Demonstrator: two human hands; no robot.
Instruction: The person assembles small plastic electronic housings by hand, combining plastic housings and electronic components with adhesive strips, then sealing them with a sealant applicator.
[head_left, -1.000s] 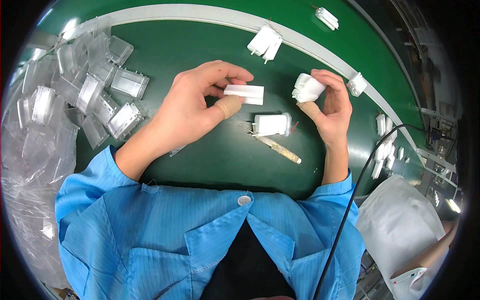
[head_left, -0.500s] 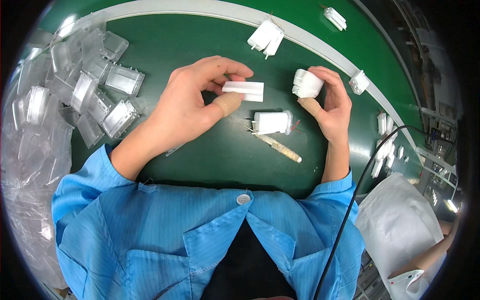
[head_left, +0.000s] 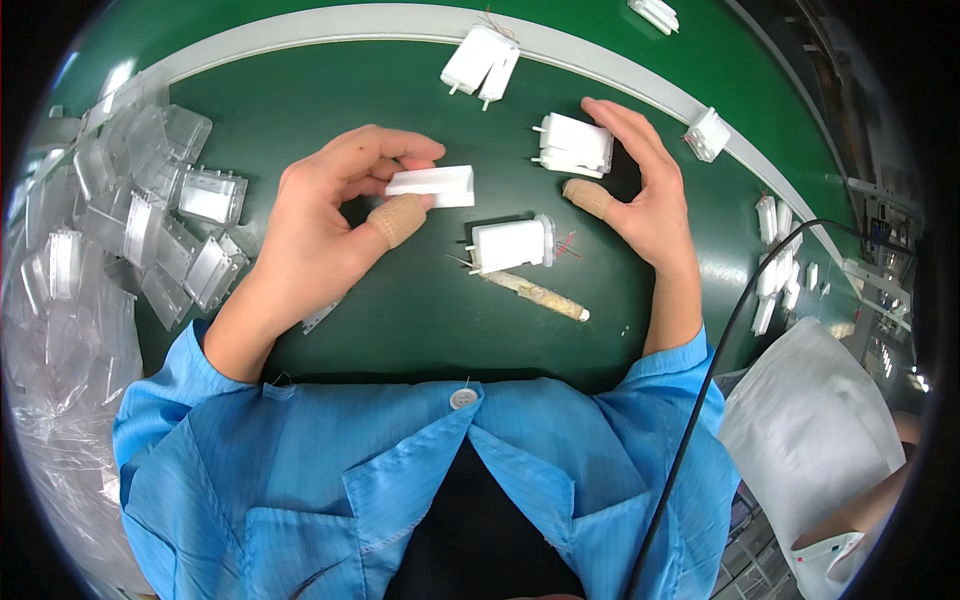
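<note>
Head view, looking down on a green work surface (head_left: 400, 300) crossed by a curved pale strip (head_left: 330, 25). Left hand (head_left: 325, 225): thumb and fingers pinch a flat white rectangular piece (head_left: 432, 186) by its left end; the thumb tip wears a tan wrap and presses against the underside of the piece, which is held roughly level above the surface. Right hand (head_left: 645, 200): fingers are spread and curved over a white plastic block with short pins (head_left: 575, 146); the fingertips touch its far right edge, while the tan-wrapped thumb sits just below it, apart from it. Whether the block is lifted or rests on the surface cannot be told. Between the two hands, near the thumbs, a second white block with thin red wires (head_left: 512, 243) lies on the surface, untouched. Just below it lies a slim pale stick (head_left: 535, 295), set at a slant. A pair of white blocks (head_left: 482, 60) lies further off, near the pale strip, and more white parts (head_left: 775, 270) are grouped at the right edge. A heap of clear plastic shells (head_left: 130, 230) is stacked at the left of the surface. Both forearms wear blue sleeves (head_left: 170, 410).
</note>
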